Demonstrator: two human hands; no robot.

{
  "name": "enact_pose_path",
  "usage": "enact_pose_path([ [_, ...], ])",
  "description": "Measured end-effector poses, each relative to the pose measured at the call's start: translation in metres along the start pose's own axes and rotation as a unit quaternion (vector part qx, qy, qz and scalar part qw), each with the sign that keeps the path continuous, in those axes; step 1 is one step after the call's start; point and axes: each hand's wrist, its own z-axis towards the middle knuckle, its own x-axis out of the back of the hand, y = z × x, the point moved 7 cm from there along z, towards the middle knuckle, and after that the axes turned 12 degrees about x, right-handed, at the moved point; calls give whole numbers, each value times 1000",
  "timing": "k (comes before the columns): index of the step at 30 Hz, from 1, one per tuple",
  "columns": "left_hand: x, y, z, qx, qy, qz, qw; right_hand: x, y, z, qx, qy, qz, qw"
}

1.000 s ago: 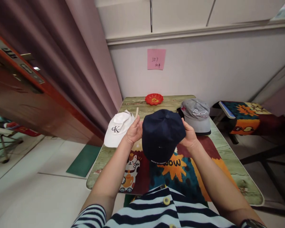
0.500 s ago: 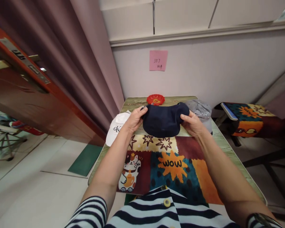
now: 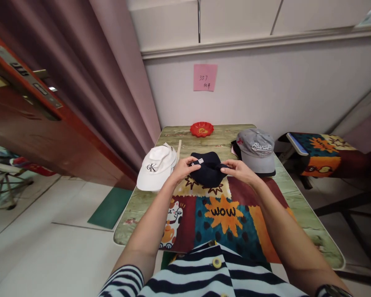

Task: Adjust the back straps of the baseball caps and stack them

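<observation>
One navy cap (image 3: 207,177), opposite edges pinched thumb-to-fingers by left hand (image 3: 184,167) and right hand (image 3: 239,171).

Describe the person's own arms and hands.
The left hand and right hand are ungloved, the forearms bare. The left sleeve, striped dark and white, ends near the elbow; the right sleeve barely shows.
</observation>
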Motion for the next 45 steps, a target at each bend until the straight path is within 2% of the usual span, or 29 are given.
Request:
enact_pose_path([
  [5, -5, 20, -6, -35, 23, 52, 998, -3, -29, 5, 15, 0, -90, 996],
  [9, -11, 36, -20, -89, 74, 128, 985, -10, -43, 3, 62, 11, -98, 993],
  [12, -18, 48, -34, -133, 134, 231, 954, -16, -49, 1, 88, 29, -82, 992],
  [15, -26, 53, -45, -147, 178, 340, 912, -20, -49, 0, 103, 60, -77, 990],
  [17, -30, 53, -50, -155, 185, 381, 893, -22, -46, -1, 98, 82, -81, 988],
  [21, -32, 52, -54, -183, 180, 417, 872, -22, -42, -6, 89, 128, -81, 984],
  [26, -36, 53, -53, -216, 186, 447, 848, -19, -49, -12, 89, 160, -98, 978],
  [28, -38, 53, -52, -224, 184, 438, 851, -22, -54, -10, 91, 152, -129, 976],
  [30, -38, 55, -51, -230, 188, 401, 866, -30, -53, -5, 83, 135, -140, 977],
  [33, -35, 56, -51, -223, 195, 329, 896, -47, -41, 5, 60, 97, -90, 989],
  [36, -32, 54, -50, -208, 200, 299, 910, -61, -27, 13, 52, 74, -41, 995],
  [42, -36, 54, -58, -217, 231, 336, 887, -56, -15, 16, 56, 136, -80, 986],
  [45, -33, 45, -57, -163, 260, 287, 907, -53, -14, 16, 56, 167, -92, 980],
])
